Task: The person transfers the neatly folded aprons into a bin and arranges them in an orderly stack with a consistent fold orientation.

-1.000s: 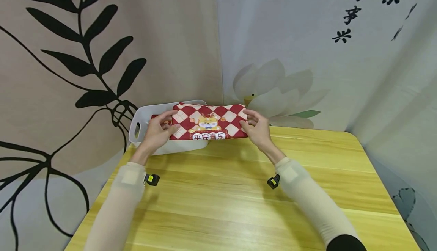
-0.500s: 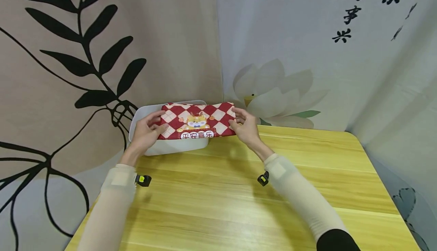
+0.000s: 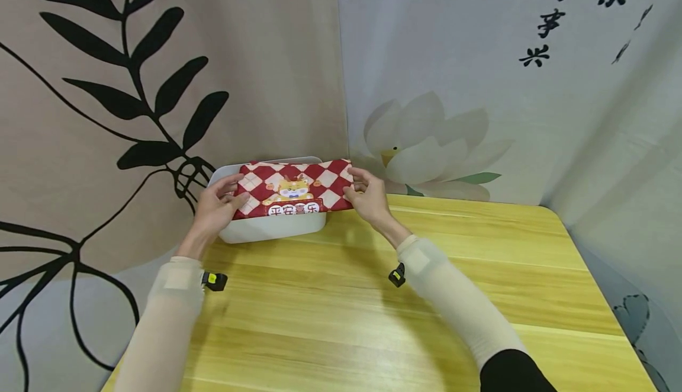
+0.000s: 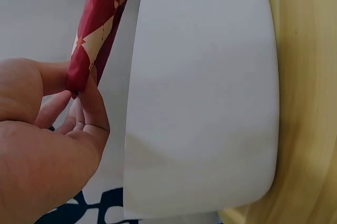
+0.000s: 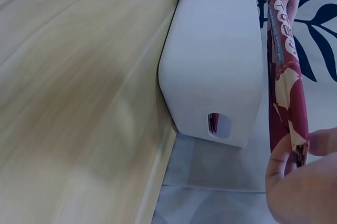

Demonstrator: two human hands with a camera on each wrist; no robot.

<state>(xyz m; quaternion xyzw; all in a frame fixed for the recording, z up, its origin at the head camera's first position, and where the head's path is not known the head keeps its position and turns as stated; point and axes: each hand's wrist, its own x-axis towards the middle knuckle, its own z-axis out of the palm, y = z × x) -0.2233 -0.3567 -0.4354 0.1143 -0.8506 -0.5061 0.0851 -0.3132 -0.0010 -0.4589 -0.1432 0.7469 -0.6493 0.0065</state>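
Observation:
A flat red-and-cream checkered pouch [image 3: 293,188] with a cartoon animal and white lettering is stretched level between both hands, over a white plastic bin [image 3: 277,230]. My left hand [image 3: 213,208] pinches its left end between thumb and fingers. The right hand [image 3: 370,201] pinches the other end, which reaches a little past the bin's right side. Seen from the left wrist, the pouch [image 4: 97,29] is thin and edge-on above the bin wall [image 4: 205,87]. Most of the bin's opening is hidden behind the pouch.
Through the bin's handle hole [image 5: 219,124] something red shows inside. The bin stands at the back left of a yellow wooden table [image 3: 341,309]. Printed curtains [image 3: 277,60] hang close behind the table.
Both hands have moved left together, carrying the pouch from partly beyond the bin's right side to mostly over the bin. The bin stays in place.

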